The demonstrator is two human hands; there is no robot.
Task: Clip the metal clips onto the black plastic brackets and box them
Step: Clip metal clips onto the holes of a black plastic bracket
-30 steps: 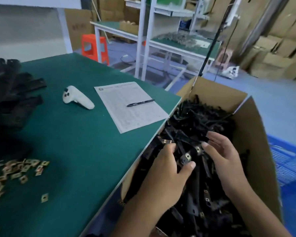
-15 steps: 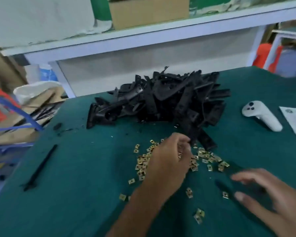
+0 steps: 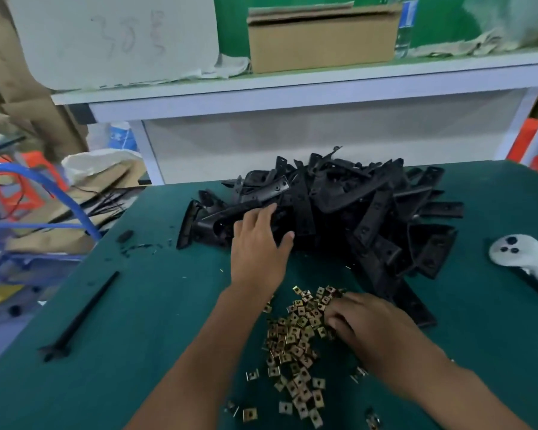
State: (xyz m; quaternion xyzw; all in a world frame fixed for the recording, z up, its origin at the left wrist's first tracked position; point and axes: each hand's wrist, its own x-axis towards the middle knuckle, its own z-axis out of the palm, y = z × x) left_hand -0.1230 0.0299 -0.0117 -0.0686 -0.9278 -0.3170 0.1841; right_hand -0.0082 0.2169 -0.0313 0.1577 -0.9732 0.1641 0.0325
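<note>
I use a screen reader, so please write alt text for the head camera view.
A person's left hand reaches into a pile of black plastic brackets while the right hand picks among loose metal clips on a green table. A white controller lies at the right.

Black brackets (image 3: 339,209), brass-gold clips (image 3: 295,342), green table (image 3: 137,321), white controller (image 3: 522,259).

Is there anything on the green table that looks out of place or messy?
Yes. A long black strip lies alone near the table's left edge, apart from the bracket pile. Small black fragments are scattered beside the pile's left end. A white handheld controller on the right does not belong to the parts.
</note>
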